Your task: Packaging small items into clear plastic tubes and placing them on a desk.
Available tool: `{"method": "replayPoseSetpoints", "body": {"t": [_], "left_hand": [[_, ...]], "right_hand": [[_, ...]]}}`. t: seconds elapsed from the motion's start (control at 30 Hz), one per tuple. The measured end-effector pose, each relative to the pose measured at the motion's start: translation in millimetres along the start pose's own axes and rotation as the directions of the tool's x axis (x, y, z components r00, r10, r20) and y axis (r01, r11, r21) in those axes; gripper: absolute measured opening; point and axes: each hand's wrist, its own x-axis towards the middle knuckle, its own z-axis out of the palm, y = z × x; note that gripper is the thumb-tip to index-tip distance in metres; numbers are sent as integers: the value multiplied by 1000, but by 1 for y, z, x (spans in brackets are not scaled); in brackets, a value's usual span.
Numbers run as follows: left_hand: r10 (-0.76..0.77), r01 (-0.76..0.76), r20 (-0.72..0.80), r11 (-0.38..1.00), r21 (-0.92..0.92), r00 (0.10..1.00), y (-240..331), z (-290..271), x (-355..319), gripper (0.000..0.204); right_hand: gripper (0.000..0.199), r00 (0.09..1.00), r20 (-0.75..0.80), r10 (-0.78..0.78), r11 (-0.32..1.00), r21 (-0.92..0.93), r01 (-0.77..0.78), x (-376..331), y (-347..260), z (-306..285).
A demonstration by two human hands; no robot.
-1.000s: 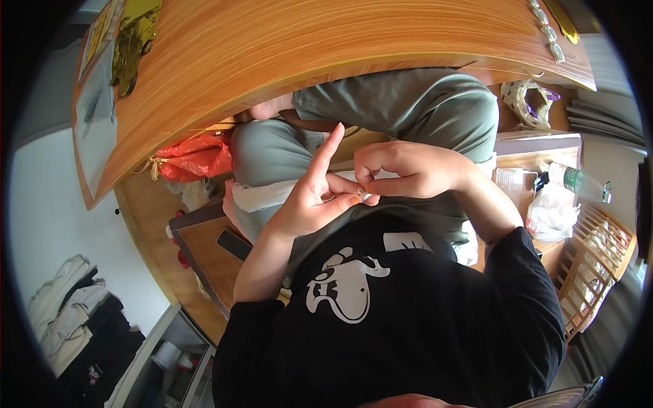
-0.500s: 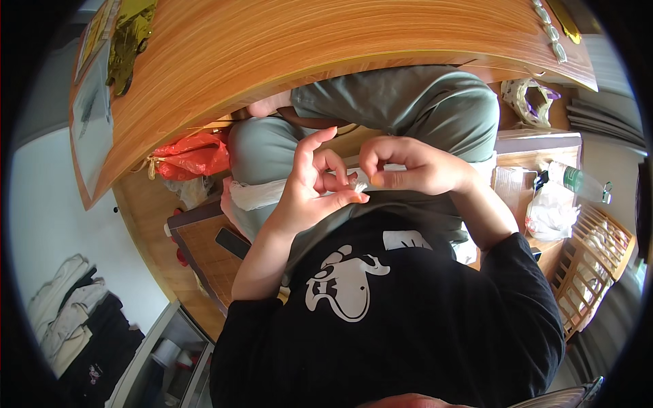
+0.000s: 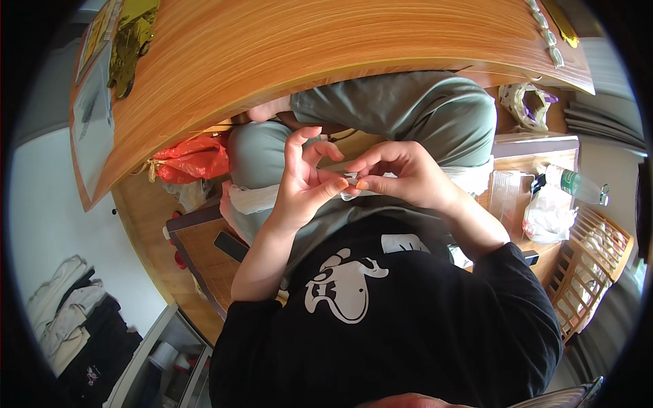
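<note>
Above my lap, my left hand (image 3: 304,182) pinches a small piece of white thread (image 3: 349,196), thumb against a bent finger. Its index finger points up, away from the pinch. My right hand (image 3: 407,178) meets it from the other side, thumb and index finger closed on the same small white piece. The fingertips nearly touch and cover most of it, so its exact form is hidden. A skein of white thread (image 3: 255,198) lies over my left thigh, and more white strands (image 3: 474,178) show by my right thigh.
The wooden desk (image 3: 326,34) curves across ahead of me, with gold foil (image 3: 132,47) at its left and several small white bundles (image 3: 546,32) at its right. A red plastic bag (image 3: 194,160), a phone (image 3: 231,245), a bottle (image 3: 578,182) and a wooden rack (image 3: 590,272) lie around me.
My right hand has moved left and lower, its thumb and index finger closing on the white piece by my left fingertips. The left thumb has shifted slightly up and left.
</note>
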Motion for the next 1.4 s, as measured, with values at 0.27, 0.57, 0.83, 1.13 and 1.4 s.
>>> {"method": "replayPoseSetpoints", "body": {"t": [0.27,0.57,0.83,1.13,1.4], "left_hand": [[66,-50,-78,981,189,995,1,2,3,69],[93,-43,-151,951,306,984,0,-10,4,38],[13,70,-246,942,328,969,2,-18,-6,33],[-42,124,-224,921,369,974,8,-8,-7,33],[-71,164,-235,901,402,969,9,-22,-16,24]], "right_hand": [[21,998,-61,14,987,-157,-23,3,-9,5],[18,871,-160,-464,558,-817,147,-20,-89,-31],[23,614,-441,-655,340,-897,-281,-24,-231,-176],[28,639,-399,-658,202,-911,-360,32,-240,-259],[28,555,-291,-779,26,-900,-435,21,-252,-265]]}}
